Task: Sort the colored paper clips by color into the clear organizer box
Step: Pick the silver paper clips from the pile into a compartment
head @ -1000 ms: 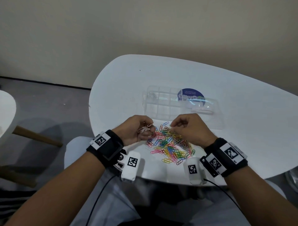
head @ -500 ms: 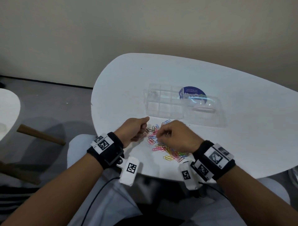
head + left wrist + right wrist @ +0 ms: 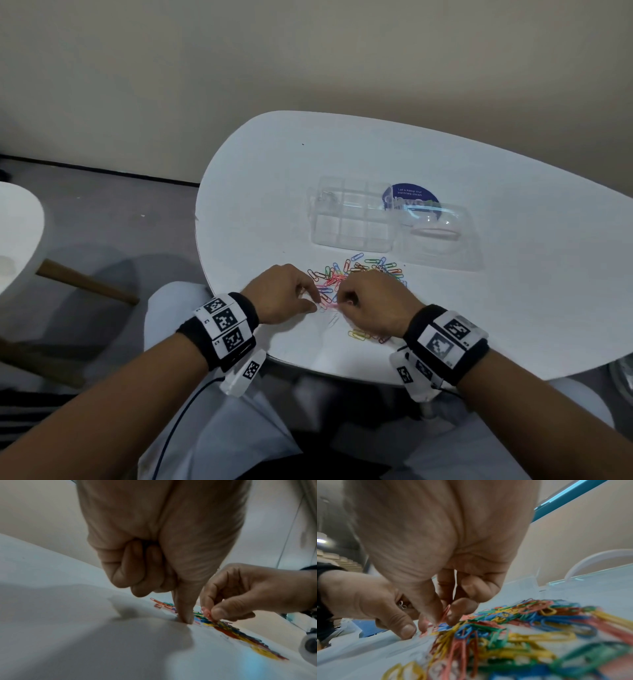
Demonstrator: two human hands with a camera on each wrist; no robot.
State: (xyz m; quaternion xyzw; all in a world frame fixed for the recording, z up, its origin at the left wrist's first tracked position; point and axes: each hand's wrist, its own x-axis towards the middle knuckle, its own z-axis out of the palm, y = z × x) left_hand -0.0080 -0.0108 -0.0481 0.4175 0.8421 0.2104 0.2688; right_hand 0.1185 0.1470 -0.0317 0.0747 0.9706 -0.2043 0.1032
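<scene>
A pile of colored paper clips (image 3: 363,274) (image 3: 513,622) lies on the white table (image 3: 260,205), just in front of the clear organizer box (image 3: 352,214), whose lid (image 3: 438,240) lies open to the right. My left hand (image 3: 291,294) sits at the pile's near left edge. Its fingers are curled round a few silvery clips (image 3: 402,605), and its index finger (image 3: 184,615) presses down on the table. My right hand (image 3: 370,301) is close beside it and pinches a pink clip (image 3: 206,613) (image 3: 446,612) between thumb and forefinger, just above the pile.
A round blue sticker (image 3: 411,198) shows behind the box. The table's near edge (image 3: 342,370) runs just under my wrists. A second white table (image 3: 17,233) stands to the left over grey floor. A beige wall stands behind the table.
Both hands have drawn toward me to the pile's near left edge. The right hand slid left and took up a pink clip. The left index finger came down onto the table.
</scene>
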